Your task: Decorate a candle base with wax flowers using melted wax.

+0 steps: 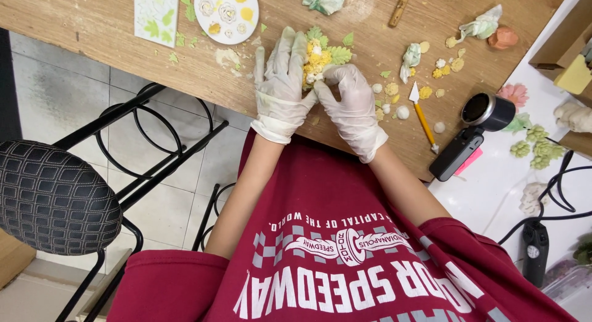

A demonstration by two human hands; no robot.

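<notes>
Both my hands wear thin white gloves over a wooden table [86,26]. My left hand [282,81] cups a small clay bouquet of yellow and white flowers with green leaves [320,54]. My right hand [353,103] touches the same flower cluster from the right, fingers pinched against its lower edge. The bouquet rests on or just above the tabletop between my fingers.
A round white plate of clay flowers [226,14], a white leaf mould [156,15], a yellow-handled craft knife [423,117], loose clay bits [444,66], a wooden stick [399,8], and a black device [472,134] lie around. A black stool [55,195] stands at left.
</notes>
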